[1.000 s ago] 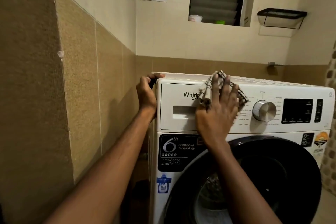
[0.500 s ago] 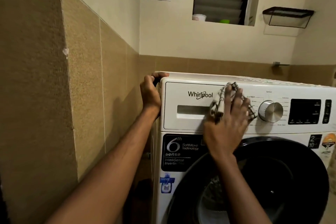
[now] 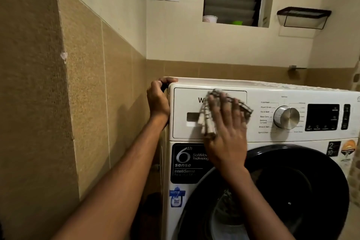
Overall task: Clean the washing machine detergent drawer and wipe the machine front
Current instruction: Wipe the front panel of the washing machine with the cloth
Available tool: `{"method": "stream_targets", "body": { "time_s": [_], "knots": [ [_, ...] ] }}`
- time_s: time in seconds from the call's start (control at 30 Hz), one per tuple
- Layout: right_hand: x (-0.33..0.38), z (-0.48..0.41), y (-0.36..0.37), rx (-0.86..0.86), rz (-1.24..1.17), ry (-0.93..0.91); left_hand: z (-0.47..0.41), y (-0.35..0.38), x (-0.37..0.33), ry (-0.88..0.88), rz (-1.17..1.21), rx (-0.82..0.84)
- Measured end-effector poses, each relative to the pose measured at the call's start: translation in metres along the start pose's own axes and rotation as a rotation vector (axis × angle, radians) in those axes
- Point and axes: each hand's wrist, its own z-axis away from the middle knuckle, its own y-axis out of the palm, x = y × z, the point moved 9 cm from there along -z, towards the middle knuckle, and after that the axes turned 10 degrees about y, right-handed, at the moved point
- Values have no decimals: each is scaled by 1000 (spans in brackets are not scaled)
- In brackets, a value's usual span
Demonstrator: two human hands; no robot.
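White front-load washing machine (image 3: pixel 272 138), detergent drawer (image 3: pixel 183 103) shut top left, checked cloth (image 3: pixel 207 121) spread over its front

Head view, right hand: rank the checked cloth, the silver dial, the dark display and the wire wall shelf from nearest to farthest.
From the right hand:
1. checked cloth: pressed under its fingers against the drawer front.
2. silver dial: just to the hand's right.
3. dark display: further right, past the dial.
4. wire shelf: high on the back wall, upper right.
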Motion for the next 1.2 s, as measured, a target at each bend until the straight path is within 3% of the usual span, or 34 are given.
{"method": "stream_targets", "body": {
  "time_s": [0.07, 0.13, 0.3, 0.53, 0.63, 0.73, 0.87, 1.2],
  "knots": [
    [-23, -16, -9, -24, -82, 190, 2, 0, -1, -2, -12, -2],
    [-20, -32, -16, -43, -129, 250, 1, -1, -3, -4, -14, -4],
    [16, -70, -23, -19, -56, 5, -1, 3, -19, 56, -213, 36],
    [20, -98, -28, -25, -22, -54, -25, 51, -62, 107, -714, 511],
    [19, -118, -40, -95, -55, -57, -35, 80, -79, 274, -883, 612],
    [22, -148, -59, -205, -109, -64, -50, 104, -90, 410, -1006, 623],
    [32, -207, -88, -289, -180, -90, -80, 136, -94, 355, -1050, 681],
    [56, -360, -152, -288, -222, -186, -188, 227, -184, 406, -1106, 547]
  ]
}}
